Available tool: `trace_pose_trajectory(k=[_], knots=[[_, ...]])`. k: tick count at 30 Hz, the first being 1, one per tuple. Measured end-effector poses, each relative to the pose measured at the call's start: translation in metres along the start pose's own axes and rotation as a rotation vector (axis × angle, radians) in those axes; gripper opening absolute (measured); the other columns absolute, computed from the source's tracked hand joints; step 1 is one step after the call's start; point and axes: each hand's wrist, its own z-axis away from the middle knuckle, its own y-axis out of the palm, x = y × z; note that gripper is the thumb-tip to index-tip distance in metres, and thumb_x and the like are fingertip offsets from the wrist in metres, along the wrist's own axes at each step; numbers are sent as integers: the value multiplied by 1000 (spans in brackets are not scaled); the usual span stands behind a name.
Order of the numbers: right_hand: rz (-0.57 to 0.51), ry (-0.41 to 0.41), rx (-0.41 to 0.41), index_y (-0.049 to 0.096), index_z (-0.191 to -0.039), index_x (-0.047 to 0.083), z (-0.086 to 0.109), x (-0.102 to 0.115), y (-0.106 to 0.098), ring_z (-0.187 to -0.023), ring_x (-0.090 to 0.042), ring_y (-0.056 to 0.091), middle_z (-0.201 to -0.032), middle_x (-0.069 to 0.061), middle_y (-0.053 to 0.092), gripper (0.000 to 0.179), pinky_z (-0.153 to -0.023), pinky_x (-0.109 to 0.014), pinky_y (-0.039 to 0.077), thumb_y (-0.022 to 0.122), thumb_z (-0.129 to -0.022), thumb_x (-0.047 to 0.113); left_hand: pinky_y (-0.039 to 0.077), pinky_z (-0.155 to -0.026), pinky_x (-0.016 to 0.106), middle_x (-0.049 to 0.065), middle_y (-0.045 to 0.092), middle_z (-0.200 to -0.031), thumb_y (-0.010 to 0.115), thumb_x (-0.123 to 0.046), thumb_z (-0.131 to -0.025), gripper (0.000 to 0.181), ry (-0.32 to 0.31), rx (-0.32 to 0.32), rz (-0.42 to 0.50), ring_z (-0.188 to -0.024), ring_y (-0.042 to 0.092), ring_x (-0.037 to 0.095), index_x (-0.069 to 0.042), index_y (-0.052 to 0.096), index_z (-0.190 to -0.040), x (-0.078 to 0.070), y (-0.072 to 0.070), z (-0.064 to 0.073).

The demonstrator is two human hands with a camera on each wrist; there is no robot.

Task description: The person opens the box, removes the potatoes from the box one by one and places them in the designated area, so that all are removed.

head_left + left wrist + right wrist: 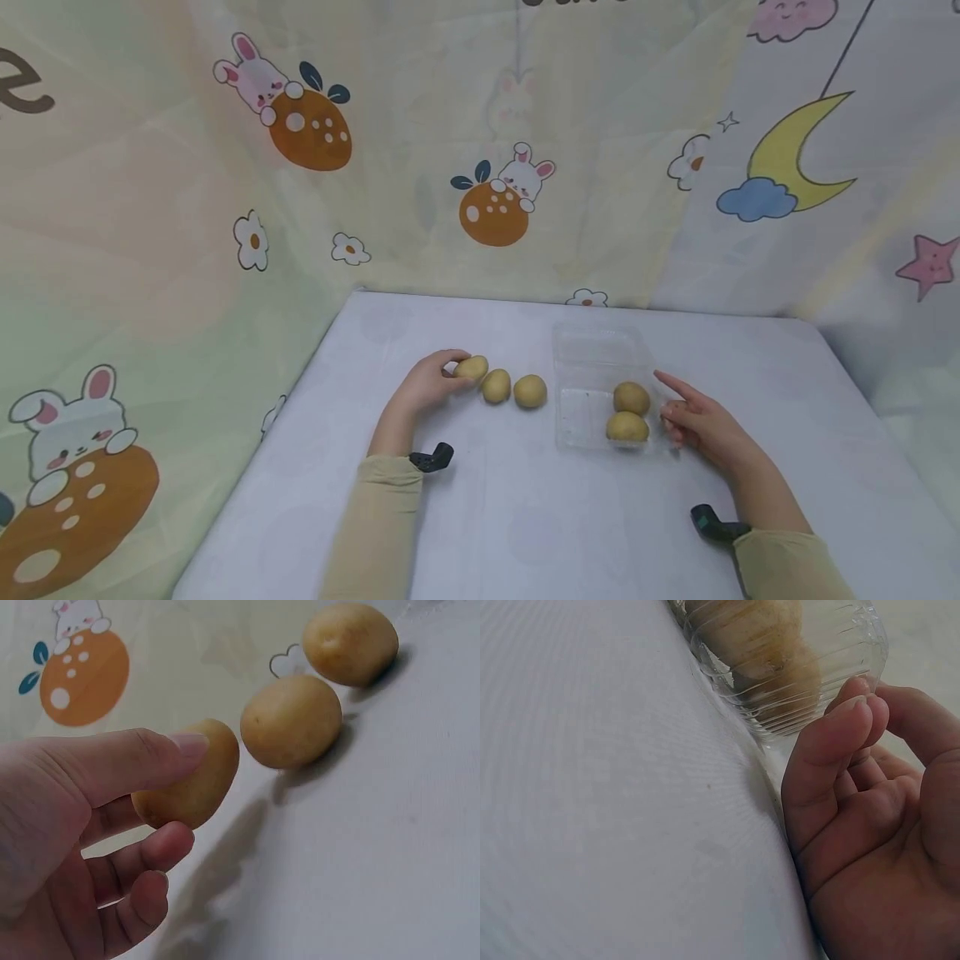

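My left hand [429,382] pinches a small yellow potato [217,776] between thumb and fingers, at the left end of a short row. Beside it, two more potatoes lie on the white table: a middle one [496,387] and a right one [530,392]. To their right stands a clear plastic box [581,421] with its lid [600,343] folded back. Inside the box, at its right side, a darker potato [632,398] sits behind a paler one [627,427]. My right hand [701,425] pinches the box's right rim, its index finger stretched out along the side.
A white cloth covers the table [510,525]. Behind and at the sides hangs a printed curtain [405,200] with rabbits, a moon and flowers. Each wrist wears a small black device, one on the left [433,457] and one on the right [716,525].
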Motion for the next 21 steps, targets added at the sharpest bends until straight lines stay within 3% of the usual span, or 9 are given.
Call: trace_pose_trajectory(k=[9, 21], knots=[[6, -9, 6, 14, -159, 13, -1, 0, 1, -61, -6, 54, -75, 7, 58, 68, -56, -26, 50, 53, -103, 18, 52, -77, 31, -3, 62, -129, 78, -41, -83, 47, -36, 18, 12, -96, 63, 16, -34, 63, -128, 15, 5, 1], [11, -18, 13, 15, -159, 14, -2, -3, -1, -61, -7, 54, -74, 7, 59, 68, -56, -27, 50, 53, -103, 18, 48, -95, 43, -2, 60, -135, 78, -39, -84, 48, 3, 18, 31, -112, 60, 19, -30, 62, -129, 17, 9, 1]])
